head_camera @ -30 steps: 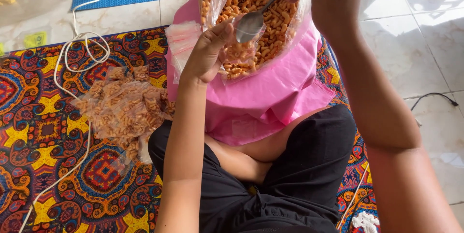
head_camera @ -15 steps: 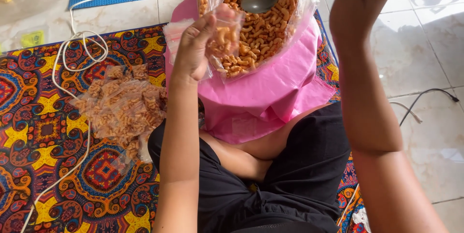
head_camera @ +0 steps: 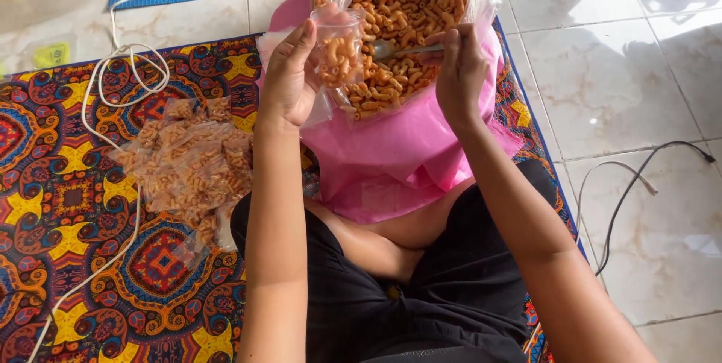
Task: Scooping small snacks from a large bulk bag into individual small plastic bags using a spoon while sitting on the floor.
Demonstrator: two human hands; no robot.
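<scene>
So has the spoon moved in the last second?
Yes. The spoon, held by the right hand, has come down from the big snack bag's top edge toward the small bag.

My left hand (head_camera: 289, 77) pinches a thin, clear, glossy plastic pouch (head_camera: 338, 51); my right hand (head_camera: 460, 69) grips a shiny metal spoon (head_camera: 395, 49). The big bag (head_camera: 410, 2) is crinkly clear plastic on smooth pink plastic sheeting (head_camera: 398, 160). The mat (head_camera: 68, 205) looks matt woven cloth, and the floor tiles (head_camera: 639, 69) are glossy.
</scene>
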